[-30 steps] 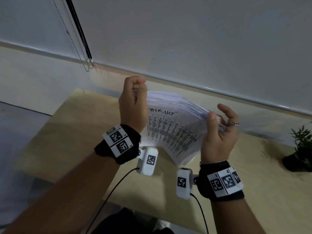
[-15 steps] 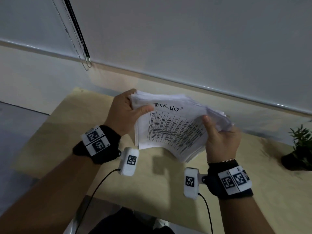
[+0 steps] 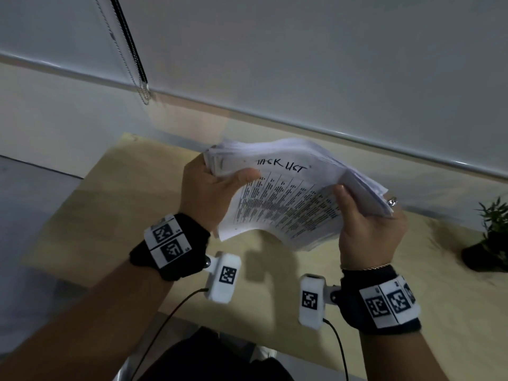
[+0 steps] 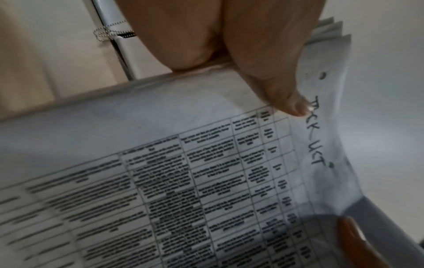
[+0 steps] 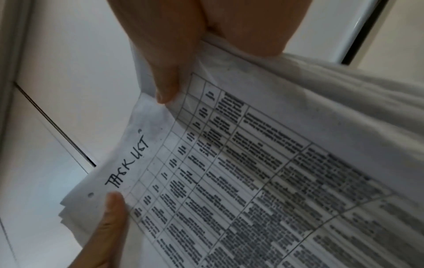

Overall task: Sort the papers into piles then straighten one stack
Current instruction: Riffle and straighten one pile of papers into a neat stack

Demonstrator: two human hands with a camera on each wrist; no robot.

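Observation:
A thick stack of white papers (image 3: 288,193) hangs in the air above the wooden table (image 3: 115,204). Its top sheet carries a printed table and the handwritten words "TASK LIST". My left hand (image 3: 211,188) grips the stack's upper left corner, thumb on top and fingers behind. My right hand (image 3: 365,224) grips the right edge, thumb on the printed face, ringed finger behind. In the left wrist view my left thumb (image 4: 270,79) lies on the stack of papers (image 4: 183,181) beside the handwriting. In the right wrist view my right thumb (image 5: 165,72) presses the stack of papers (image 5: 275,172).
A small potted plant (image 3: 492,237) stands at the table's right edge. A blind cord and bead chain (image 3: 137,67) hang against the wall at the back left. The table's bare wood shows below and to both sides of the stack.
The stack has tipped from nearly upright to a flatter, face-up tilt and come lower. My left hand turned from the back of the stack to a thumb-on-top grip at its corner.

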